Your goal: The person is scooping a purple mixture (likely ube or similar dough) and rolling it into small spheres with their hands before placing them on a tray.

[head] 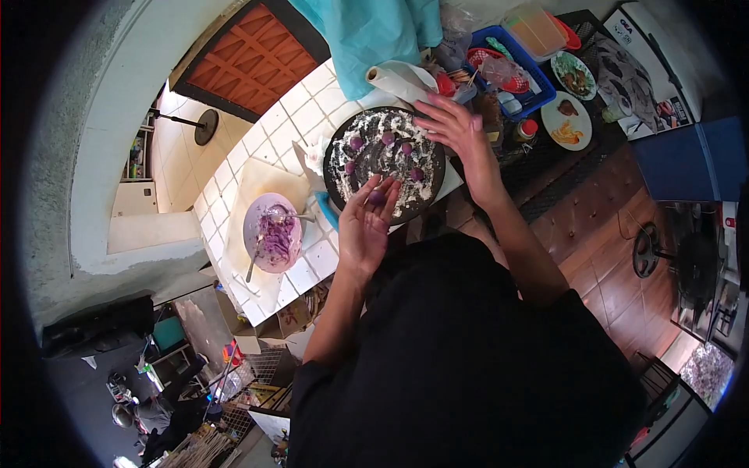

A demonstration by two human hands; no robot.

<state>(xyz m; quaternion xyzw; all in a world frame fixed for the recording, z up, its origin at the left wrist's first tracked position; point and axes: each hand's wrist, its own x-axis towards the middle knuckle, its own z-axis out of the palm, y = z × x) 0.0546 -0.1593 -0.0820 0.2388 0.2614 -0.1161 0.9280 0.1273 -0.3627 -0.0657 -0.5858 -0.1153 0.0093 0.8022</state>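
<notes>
My left hand (366, 234) is palm up at the near edge of a round black tray (374, 175). On its fingers rests a small purple dough ball (377, 198). Raised over the tray's right side, my right hand (459, 137) has its fingers spread and holds nothing. White flour (358, 131) is scattered across the tray. Several more purple balls (388, 138) lie apart from each other in it. To the left, a pink bowl (250, 225) contains purple mash (279, 237) and two metal utensils (250, 269).
White tiles (319, 257) cover the counter. A paper roll (398, 81) lies behind the tray. At right are a blue plastic basket (541, 96), a red-capped jar (528, 128) and two plates of food (579, 105). A teal cloth (366, 35) hangs at the back.
</notes>
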